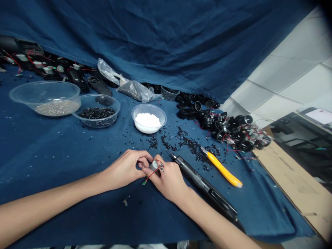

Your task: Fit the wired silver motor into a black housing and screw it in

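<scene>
My left hand (pixel 127 168) and my right hand (pixel 168 180) meet over the blue cloth, both pinched on a small grey motor (pixel 155 165) with red wires and a tiny circuit board trailing from it. The fingers of both hands are closed around this part. A black electric screwdriver (pixel 204 185) lies just right of my right hand, its tip pointing up-left. A yellow-handled tool (pixel 224 170) lies beyond it. Small black pieces (pixel 188 143) are scattered on the cloth just beyond my hands.
Three clear bowls stand at the back: one with grey bits (pixel 48 98), one with black bits (pixel 96 111), one with white bits (pixel 148 119). Plastic bags (pixel 135 90) lie behind. A heap of black round parts with wires (pixel 228 129) sits at the right. Cardboard (pixel 293 180) edges the table.
</scene>
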A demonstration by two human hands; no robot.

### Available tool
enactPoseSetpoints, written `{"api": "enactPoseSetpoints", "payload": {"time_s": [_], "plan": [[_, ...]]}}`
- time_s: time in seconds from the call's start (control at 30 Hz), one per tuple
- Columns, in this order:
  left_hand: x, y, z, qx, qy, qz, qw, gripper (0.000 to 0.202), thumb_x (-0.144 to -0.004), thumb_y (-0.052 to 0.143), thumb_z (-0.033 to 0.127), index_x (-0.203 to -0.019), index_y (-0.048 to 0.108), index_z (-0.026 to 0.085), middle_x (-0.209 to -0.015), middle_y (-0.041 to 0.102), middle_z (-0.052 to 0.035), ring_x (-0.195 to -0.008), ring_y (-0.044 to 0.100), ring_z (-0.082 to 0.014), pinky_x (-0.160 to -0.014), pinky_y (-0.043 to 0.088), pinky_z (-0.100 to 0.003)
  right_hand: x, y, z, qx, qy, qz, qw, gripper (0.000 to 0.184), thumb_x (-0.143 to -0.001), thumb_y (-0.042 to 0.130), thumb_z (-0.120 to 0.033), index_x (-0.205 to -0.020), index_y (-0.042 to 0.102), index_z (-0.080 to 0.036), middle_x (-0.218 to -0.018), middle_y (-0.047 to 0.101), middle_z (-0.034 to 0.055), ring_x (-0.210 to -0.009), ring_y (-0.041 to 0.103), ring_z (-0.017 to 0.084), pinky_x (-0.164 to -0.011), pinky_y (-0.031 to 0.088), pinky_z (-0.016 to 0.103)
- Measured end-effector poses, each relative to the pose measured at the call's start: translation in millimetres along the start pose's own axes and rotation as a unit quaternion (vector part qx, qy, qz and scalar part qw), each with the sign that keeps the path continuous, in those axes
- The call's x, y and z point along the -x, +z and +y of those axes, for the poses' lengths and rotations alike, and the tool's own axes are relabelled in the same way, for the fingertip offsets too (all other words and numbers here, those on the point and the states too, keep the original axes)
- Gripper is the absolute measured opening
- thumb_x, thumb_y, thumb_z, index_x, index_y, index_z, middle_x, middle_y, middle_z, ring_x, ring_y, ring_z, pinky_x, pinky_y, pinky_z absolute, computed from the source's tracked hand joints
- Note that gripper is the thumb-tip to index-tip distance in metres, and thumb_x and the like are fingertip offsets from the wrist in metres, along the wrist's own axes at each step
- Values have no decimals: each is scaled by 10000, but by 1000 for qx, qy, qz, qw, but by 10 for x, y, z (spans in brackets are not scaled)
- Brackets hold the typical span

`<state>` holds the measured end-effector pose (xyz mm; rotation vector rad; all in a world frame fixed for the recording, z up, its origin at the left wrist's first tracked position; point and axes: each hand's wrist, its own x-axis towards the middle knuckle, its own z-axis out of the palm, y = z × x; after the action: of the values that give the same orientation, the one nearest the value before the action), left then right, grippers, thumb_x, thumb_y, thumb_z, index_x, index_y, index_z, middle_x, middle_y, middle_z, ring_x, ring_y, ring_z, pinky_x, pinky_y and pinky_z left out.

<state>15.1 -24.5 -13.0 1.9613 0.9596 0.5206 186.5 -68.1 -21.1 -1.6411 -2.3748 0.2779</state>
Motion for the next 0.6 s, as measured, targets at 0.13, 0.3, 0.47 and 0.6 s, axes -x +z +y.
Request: {"api": "enactPoseSetpoints", "payload": {"time_s": [0.13, 0.3, 0.47, 0.6], "plan": [[5, -1, 1, 12, -2, 1, 1000, 243, -708, 539, 106, -916, 653, 160, -735, 709, 44, -696, 626, -121, -686, 426, -192, 7, 8, 4, 0, -3, 4, 1000, 288, -963, 432, -437, -901, 508, -166, -687, 665, 26, -598, 649, 190, -522, 256, 267], [7, 9, -1, 24, -5, 6, 1000, 242, -696, 531, 104, -894, 659, 161, -735, 709, 40, -688, 625, -121, -655, 424, -190, 3, -5, 10, 1, -7, 4, 1000, 273, -959, 438, -429, -899, 504, -171, -678, 658, 16, -589, 642, 187, -519, 252, 269], [8, 15, -23, 36, -2, 4, 999, 236, -689, 515, 101, -864, 658, 170, -712, 689, 51, -671, 604, -112, -634, 416, -183, -10, -7, 8, 4, -7, -4, 1000, 271, -961, 428, -423, -898, 502, -170, -683, 655, 22, -584, 636, 187, -515, 244, 269], [-7, 9, -4, 32, -9, 7, 999, 235, -678, 519, 103, -856, 659, 164, -714, 689, 47, -669, 594, -113, -632, 411, -187, -6, 6, 13, 3, -12, 0, 1000, 292, -968, 407, -440, -902, 500, -171, -680, 653, 21, -586, 634, 186, -521, 243, 268]]}}
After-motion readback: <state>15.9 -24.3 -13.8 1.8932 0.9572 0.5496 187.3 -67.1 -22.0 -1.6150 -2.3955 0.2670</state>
